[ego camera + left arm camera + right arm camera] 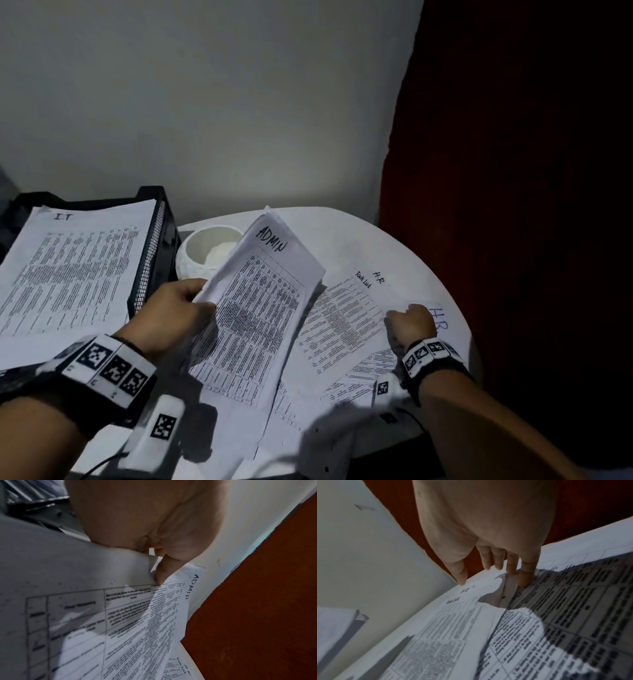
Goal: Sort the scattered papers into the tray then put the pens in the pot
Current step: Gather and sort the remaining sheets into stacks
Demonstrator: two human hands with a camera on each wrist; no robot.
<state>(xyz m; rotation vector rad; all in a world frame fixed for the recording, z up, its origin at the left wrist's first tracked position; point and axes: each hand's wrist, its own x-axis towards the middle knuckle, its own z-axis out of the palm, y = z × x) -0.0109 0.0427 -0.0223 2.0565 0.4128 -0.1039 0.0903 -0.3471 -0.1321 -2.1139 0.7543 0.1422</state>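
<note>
1. Tray (152,246) is seen at far left, an IT sheet (73,267) lying in it.
2. ADMIN sheet (260,308) is pinched at its near-left edge by the left hand (174,311), just right of the tray; its long axis runs away from the person.
3. H.R sheet (346,315) lies flat on the worktop (349,233), touched by the right hand (411,325) with extended fingers; nothing is held.

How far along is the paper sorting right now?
Partly done. A sheet marked IT already lies in the black tray. In hand: the left hand grips the ADMIN papers, while the right hand fingers the H.R sheet on the table. Left: those H.R papers. The white pot shows no pens; none are visible.
</note>
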